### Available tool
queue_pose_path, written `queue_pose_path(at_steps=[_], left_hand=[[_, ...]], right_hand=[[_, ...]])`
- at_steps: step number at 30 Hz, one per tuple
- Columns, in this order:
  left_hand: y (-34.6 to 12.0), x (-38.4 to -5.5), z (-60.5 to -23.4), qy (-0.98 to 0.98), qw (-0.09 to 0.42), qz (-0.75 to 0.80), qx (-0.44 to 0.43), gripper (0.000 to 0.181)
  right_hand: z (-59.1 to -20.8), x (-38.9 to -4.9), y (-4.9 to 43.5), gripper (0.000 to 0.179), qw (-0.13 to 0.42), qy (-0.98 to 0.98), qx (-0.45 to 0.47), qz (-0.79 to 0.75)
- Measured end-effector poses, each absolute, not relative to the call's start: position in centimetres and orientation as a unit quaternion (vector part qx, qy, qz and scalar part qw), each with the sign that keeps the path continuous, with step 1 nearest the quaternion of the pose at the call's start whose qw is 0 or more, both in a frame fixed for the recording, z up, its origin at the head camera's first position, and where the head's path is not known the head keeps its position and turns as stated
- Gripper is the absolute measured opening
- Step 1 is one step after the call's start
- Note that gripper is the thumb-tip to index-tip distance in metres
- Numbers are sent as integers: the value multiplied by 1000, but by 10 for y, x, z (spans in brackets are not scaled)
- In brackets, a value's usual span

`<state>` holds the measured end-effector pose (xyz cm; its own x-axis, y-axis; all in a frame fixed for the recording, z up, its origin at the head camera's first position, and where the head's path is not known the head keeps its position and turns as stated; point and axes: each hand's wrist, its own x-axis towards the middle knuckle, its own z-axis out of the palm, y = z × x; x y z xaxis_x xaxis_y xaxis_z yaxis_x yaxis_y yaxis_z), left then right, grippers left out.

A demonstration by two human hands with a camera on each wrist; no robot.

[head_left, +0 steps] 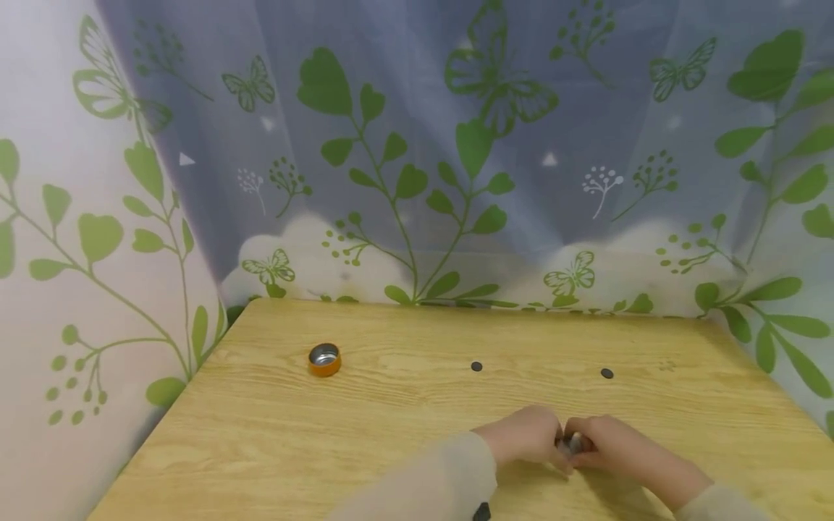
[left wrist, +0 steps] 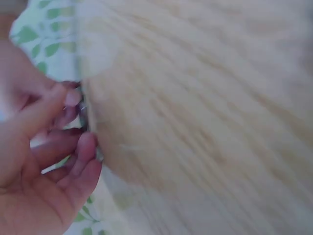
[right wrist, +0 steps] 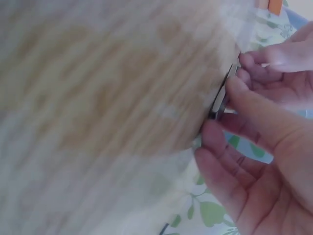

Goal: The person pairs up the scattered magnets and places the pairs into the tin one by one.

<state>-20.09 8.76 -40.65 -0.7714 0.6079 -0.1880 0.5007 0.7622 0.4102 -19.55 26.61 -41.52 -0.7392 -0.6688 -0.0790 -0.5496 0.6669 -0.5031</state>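
Both hands meet low over the right part of the wooden table (head_left: 274, 449). Between their fingertips is a small grey metallic piece (head_left: 573, 443) with a dark edge. My left hand (head_left: 529, 433) pinches it from the left, and the right hand (head_left: 619, 449) pinches it from the right. In the right wrist view the piece (right wrist: 222, 95) looks thin and flat, held on edge. Fingers cover much of it, so its exact kind cannot be made out. Beyond the hands lie two small dark round discs, one (head_left: 477, 367) nearer the middle and one (head_left: 607, 373) farther right.
A small round orange container (head_left: 324, 360) with a silvery inside stands open side up at the back left. Behind and beside the table hangs a curtain (head_left: 417, 145) printed with green leaves and butterflies.
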Motion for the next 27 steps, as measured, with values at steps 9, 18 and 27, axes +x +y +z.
queue_pose_path(at_steps=[9, 18, 27], left_hand=[[-4, -205, -411, 878, 195, 357, 251, 50], [-120, -213, -412, 868, 30, 469, 158, 36], [-207, -227, -405, 853, -54, 519, -3, 49]], right_hand=[[-416, -190, 258, 36, 118, 925, -314, -180], [-416, -190, 259, 36, 133, 922, -315, -180], [-409, -201, 259, 33, 159, 918, -317, -177]])
